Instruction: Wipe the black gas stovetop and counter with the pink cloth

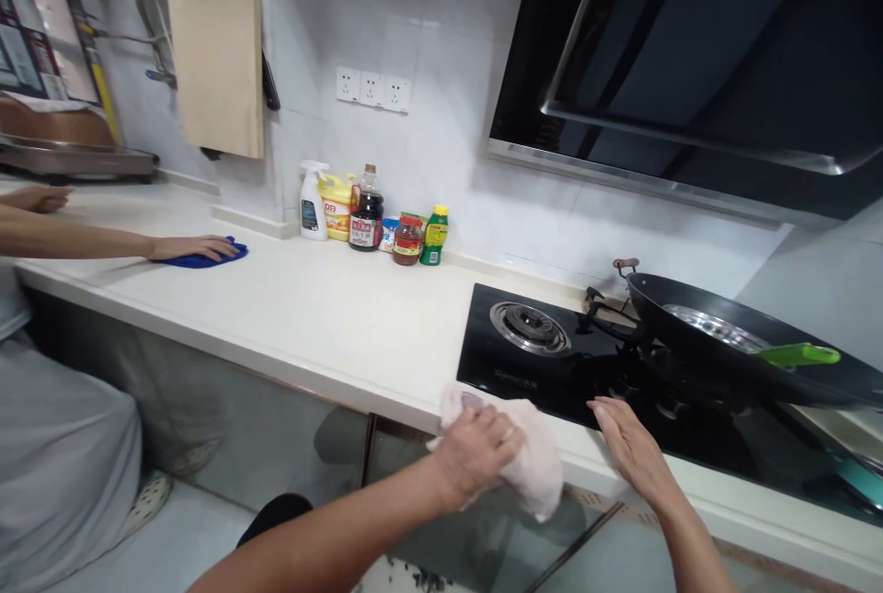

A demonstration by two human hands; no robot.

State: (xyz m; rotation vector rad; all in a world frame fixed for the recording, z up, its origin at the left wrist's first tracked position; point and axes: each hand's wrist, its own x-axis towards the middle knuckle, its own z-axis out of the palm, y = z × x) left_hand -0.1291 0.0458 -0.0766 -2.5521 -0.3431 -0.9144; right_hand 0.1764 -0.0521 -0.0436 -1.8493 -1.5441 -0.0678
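Observation:
My left hand [479,450] is closed around a pale pink cloth [542,460] at the counter's front edge, just below the stove's near left corner. Part of the cloth lies on the countertop [331,336] and part hangs over the edge. My right hand [629,448] holds nothing; its fingers are stretched out at the front rim of the black gas stove [552,391]. Whether its fingertips touch the glass I cannot tell. A burner [530,328] without a pan is on the stove's left side.
A black wok [690,299] with a green-handled utensil [800,354] sits on the right burner, under the range hood [676,51]. Along the wall stand a soy sauce bottle [365,211], a spray bottle [313,202] and jars. At left, another person's hand [197,246] presses a blue cloth [207,257].

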